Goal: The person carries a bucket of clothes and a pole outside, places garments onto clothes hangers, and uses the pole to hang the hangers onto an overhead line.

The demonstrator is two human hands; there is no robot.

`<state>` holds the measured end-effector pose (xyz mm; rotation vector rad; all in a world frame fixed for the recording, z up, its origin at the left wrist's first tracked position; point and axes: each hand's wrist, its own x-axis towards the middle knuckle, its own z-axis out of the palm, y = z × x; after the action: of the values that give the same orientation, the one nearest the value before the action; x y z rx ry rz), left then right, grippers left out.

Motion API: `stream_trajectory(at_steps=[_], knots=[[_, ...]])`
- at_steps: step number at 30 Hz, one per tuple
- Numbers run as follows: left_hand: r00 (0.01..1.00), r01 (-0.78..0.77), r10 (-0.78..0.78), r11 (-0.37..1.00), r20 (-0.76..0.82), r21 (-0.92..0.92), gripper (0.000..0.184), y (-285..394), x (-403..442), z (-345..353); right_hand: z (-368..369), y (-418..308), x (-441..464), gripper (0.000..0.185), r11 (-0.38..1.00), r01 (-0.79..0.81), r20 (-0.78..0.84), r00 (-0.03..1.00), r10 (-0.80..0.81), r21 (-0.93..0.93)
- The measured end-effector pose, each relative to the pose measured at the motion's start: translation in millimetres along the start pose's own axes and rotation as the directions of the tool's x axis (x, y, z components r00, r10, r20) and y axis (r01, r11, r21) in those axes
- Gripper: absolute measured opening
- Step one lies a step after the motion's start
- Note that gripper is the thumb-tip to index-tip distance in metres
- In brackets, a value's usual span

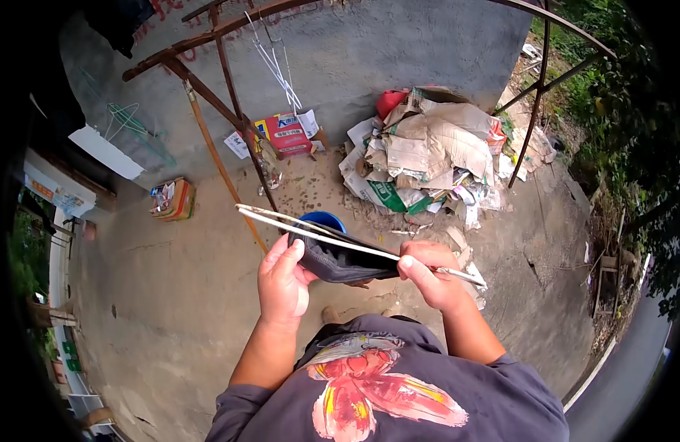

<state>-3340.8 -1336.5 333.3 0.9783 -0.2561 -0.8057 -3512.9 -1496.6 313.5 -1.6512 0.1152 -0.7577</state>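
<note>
Pinching dark garment [329, 268] in left fingers [286, 263]; right fingers [427, 255] pinching garment and white hanger [354, 245].

Head-worn camera faced forward and down. Left hand [282, 286] and right hand [435, 277] sat near; grey wall [428, 51] stood farther off.

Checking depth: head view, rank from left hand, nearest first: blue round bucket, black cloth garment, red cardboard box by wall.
1. Black cloth garment: in left hand.
2. Blue round bucket: beyond the garment.
3. Red cardboard box: farther back, by wall.
</note>
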Motion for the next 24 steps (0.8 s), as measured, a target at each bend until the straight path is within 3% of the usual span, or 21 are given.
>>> stream_trajectory(at_steps=[2, 3, 4, 7, 8, 10, 12, 14, 16, 17, 18, 20, 21, 22, 23, 24], knots=[[0.996, -0.035, 0.034, 0.999, -0.080, -0.023, 0.025, 4, 1, -15, -2, -14, 9, 0.034, 0.988, 0.136, 0.157, 0.980, -0.124, -0.068], [0.990, -0.065, 0.065, 0.998, -0.126, 0.003, 0.022, 8, 3, -18, 1, -5, 9, 0.036, 0.981, -0.014, 0.209, 0.976, 0.055, -0.194], [0.989, -0.076, 0.075, 0.997, -0.125, -0.003, 0.022, 4, 12, -35, 9, 27, 6, 0.038, 0.978, -0.097, 0.217, 0.966, 0.137, -0.184], [0.956, -0.161, 0.221, 0.946, -0.193, 0.282, 0.018, -15, 49, -94, 31, 76, 5, 0.034, 0.967, -0.091, 0.191, 0.972, 0.138, -0.238], [0.954, -0.174, 0.259, 0.886, -0.147, 0.429, 0.019, -11, 49, -104, 34, 75, 12, 0.034, 0.970, -0.081, 0.206, 0.970, 0.130, -0.231], [0.957, -0.193, 0.277, 0.830, -0.087, 0.523, 0.020, -17, 49, -121, 30, 62, 17, 0.035, 0.851, 0.121, 0.254, 0.967, 0.015, -0.511], [0.959, -0.177, 0.266, 0.833, -0.098, 0.525, 0.019, -7, 47, -118, 26, 52, 20, 0.034, 0.819, 0.105, 0.288, 0.955, 0.076, -0.564], [0.957, -0.229, 0.291, 0.758, -0.002, 0.610, 0.018, 23, 43, -101, 26, 8, 35, 0.035, 0.814, 0.041, 0.247, 0.961, 0.127, -0.579], [0.931, -0.328, 0.356, 0.719, 0.081, 0.613, 0.018, 54, 39, -90, 18, -23, 52, 0.035, 0.775, 0.064, 0.322, 0.929, 0.185, -0.629], [0.959, -0.259, 0.275, 0.757, 0.066, 0.600, 0.017, 56, 46, -99, 20, -17, 57, 0.036, 0.823, -0.080, 0.276, 0.920, 0.277, -0.562], [0.978, -0.197, 0.201, 0.791, 0.058, 0.580, 0.017, 51, 58, -111, 19, 3, 55, 0.037, 0.736, -0.463, 0.188, 0.770, 0.610, -0.494], [0.991, -0.096, 0.133, 0.790, -0.017, 0.606, 0.018, 6, 76, -146, 38, 60, 38, 0.040, 0.533, -0.644, 0.009, 0.633, 0.774, -0.548], [0.956, -0.236, 0.291, 0.680, 0.040, 0.694, 0.017, -23, 84, -169, 49, 66, 42, 0.039, 0.445, -0.735, -0.009, 0.522, 0.853, -0.511], [0.866, -0.380, 0.477, 0.429, 0.151, 0.820, 0.015, -26, 84, -168, 56, 71, 38, 0.039, 0.326, -0.819, -0.017, 0.378, 0.925, -0.472], [0.923, -0.273, 0.375, 0.494, 0.081, 0.825, 0.015, -24, 80, -171, 58, 76, 36, 0.038, 0.395, -0.649, 0.045, 0.486, 0.873, -0.650], [0.964, -0.164, 0.265, 0.546, 0.016, 0.822, 0.016, -13, 73, -165, 60, 68, 44, 0.038, 0.377, -0.565, 0.118, 0.441, 0.890, -0.734]])
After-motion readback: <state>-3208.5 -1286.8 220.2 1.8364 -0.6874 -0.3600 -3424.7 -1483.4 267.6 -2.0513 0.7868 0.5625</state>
